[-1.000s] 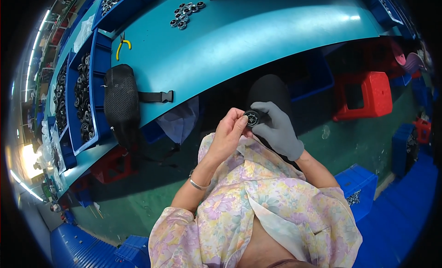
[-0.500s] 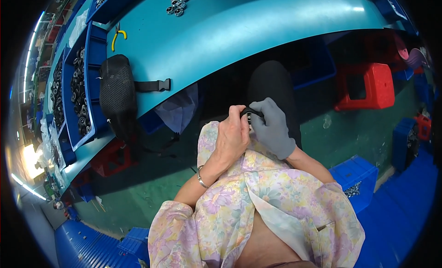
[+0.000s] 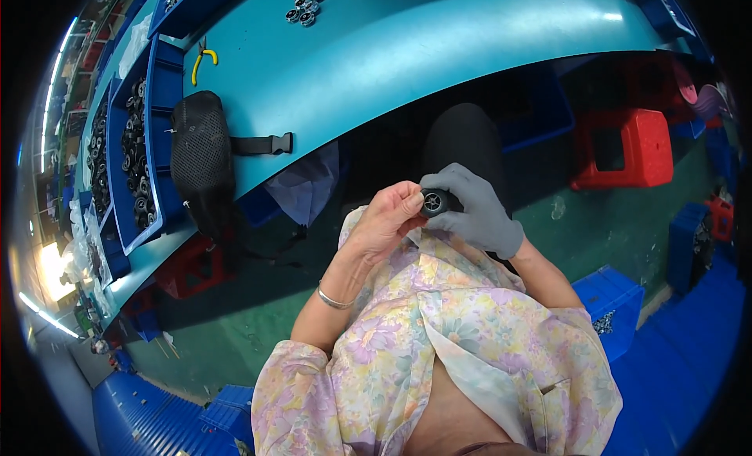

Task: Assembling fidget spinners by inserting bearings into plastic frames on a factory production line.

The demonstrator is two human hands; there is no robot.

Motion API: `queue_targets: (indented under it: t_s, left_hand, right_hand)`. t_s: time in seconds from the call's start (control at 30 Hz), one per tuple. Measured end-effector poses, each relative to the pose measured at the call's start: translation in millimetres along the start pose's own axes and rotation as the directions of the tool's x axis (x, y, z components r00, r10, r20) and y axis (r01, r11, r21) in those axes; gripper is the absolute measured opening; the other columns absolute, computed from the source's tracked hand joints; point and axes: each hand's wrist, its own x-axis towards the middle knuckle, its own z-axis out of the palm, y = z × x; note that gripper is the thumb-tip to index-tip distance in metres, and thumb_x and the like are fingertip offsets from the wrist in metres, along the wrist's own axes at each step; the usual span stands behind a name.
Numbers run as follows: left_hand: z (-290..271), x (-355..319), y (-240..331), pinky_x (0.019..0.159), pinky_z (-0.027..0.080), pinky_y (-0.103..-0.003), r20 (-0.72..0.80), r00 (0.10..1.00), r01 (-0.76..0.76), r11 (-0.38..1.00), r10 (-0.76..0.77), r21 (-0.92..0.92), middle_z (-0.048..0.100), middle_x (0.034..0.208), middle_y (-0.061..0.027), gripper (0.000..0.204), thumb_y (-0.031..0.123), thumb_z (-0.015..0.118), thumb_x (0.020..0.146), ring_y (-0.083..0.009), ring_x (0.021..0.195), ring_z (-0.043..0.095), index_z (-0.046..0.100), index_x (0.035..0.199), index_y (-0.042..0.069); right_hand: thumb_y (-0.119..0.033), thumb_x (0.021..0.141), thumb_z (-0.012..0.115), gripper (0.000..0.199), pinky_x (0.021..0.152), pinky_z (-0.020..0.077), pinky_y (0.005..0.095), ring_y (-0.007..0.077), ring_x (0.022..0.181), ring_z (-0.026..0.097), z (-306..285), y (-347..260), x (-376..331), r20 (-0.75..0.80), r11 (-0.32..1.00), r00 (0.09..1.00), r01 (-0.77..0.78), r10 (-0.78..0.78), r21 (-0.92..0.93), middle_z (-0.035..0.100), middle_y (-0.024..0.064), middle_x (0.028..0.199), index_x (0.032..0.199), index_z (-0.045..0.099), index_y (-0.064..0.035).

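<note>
Small wheel: a small black wheel point(image 3: 435, 201) with a pale hub is sitting between the two hands, held up in front of the person's chest, below the near edge of the teal table point(image 3: 439, 56) and above the lap.
Right hand: the right hand point(image 3: 474, 209), wearing a grey glove, is gripping the wheel from the right, its fingers curling closed around the wheel's rim.
Left hand: the bare left hand point(image 3: 388, 221) is pressing against the wheel from the left, thumb and fingertips bunched tight on it; a thin silver bracelet point(image 3: 334, 299) is circling the wrist.
Clothing: the person is wearing a pale floral blouse point(image 3: 439, 354), its sleeves reaching toward both forearms.
Black bag: a black mesh pouch point(image 3: 202, 154) with a strap and buckle is lying on the table's left part, well apart from the hands.
Loose parts: a small cluster of dark round parts point(image 3: 307, 3) is resting on the far side of the table, near the top edge of the view.
Pliers: yellow-handled pliers point(image 3: 205, 60) are lying on the table beyond the pouch.
Trays: blue trays point(image 3: 153, 127) along the left are holding many dark wheels.
Floor: a red stool point(image 3: 623, 150) is standing on the green floor to the right, and blue crates point(image 3: 615, 295) are sitting near the person's right elbow.
</note>
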Motion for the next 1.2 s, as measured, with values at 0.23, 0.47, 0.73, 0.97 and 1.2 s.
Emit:
queue_targets:
  t_s: [0.23, 0.47, 0.73, 0.97, 1.2]
  left_hand:
    - [22, 3, 6, 0.088, 0.05, -0.029, 0.048, 0.999, -0.014, 0.979, 0.024, -0.204, 0.067, 0.109, -0.0109, 0.036, 0.035, 0.061, 0.095, -0.0156, 0.099, 0.063, 0.056, 0.111, 0.004]
    - [17, 6, 1, 0.091, 0.048, -0.032, 0.108, 0.994, 0.0, 0.958, 0.033, -0.288, 0.067, 0.103, -0.0112, 0.051, 0.039, 0.066, 0.089, -0.0184, 0.097, 0.063, 0.053, 0.125, 0.004]
    - [34, 3, 15, 0.079, 0.049, -0.033, 0.051, 0.727, -0.462, 0.432, 0.685, 0.775, 0.06, 0.101, -0.0113, 0.058, 0.003, 0.082, 0.068, -0.0215, 0.086, 0.058, 0.046, 0.114, 0.002]
    - [40, 0, 10, 0.083, 0.048, -0.035, 0.209, 0.635, -0.432, 0.117, 0.744, 0.894, 0.057, 0.105, -0.0118, 0.063, 0.008, 0.085, 0.062, -0.0276, 0.1, 0.055, 0.054, 0.116, 0.003]
    - [39, 0, 9, 0.086, 0.046, -0.037, 0.267, 0.642, -0.505, 0.135, 0.718, 0.852, 0.061, 0.109, -0.0096, 0.056, 0.016, 0.086, 0.061, -0.0293, 0.101, 0.053, 0.06, 0.109, 0.004]
  right_hand:
    - [-0.003, 0.062, 0.077, 0.051, 0.084, 0.047, 0.0341, 0.0246, 0.095, 0.057, 15, -3, -4, -0.201, 0.983, 0.977, -0.03, 0.067, 0.178, 0.057, 0.0108, 0.103, 0.11, 0.058, -0.0043]
    - [-0.004, 0.066, 0.074, 0.05, 0.087, 0.0458, 0.0353, 0.0262, 0.102, 0.055, 11, -12, -2, -0.184, 0.999, 0.982, 0.036, -0.031, 0.023, 0.054, 0.011, 0.108, 0.113, 0.057, -0.0046]
    - [-0.023, 0.09, 0.063, 0.059, 0.096, 0.0458, 0.0322, 0.0159, 0.107, 0.054, 20, 10, -13, 0.001, 0.34, 0.939, -0.126, 0.344, 0.932, 0.055, 0.0075, 0.117, 0.139, 0.038, -0.0012]
    - [-0.028, 0.099, 0.043, 0.034, 0.083, 0.0463, 0.0266, 0.0151, 0.093, 0.056, 28, -7, -8, 0.071, 0.495, 0.929, -0.257, 0.362, 0.83, 0.057, 0.0078, 0.1, 0.118, 0.052, -0.0012]
    - [-0.041, 0.101, 0.042, 0.041, 0.084, 0.0486, 0.0311, 0.0184, 0.093, 0.057, 38, -6, -19, 0.227, -0.115, 0.919, -0.2, 0.322, 0.973, 0.058, 0.0111, 0.1, 0.111, 0.053, -0.0028]
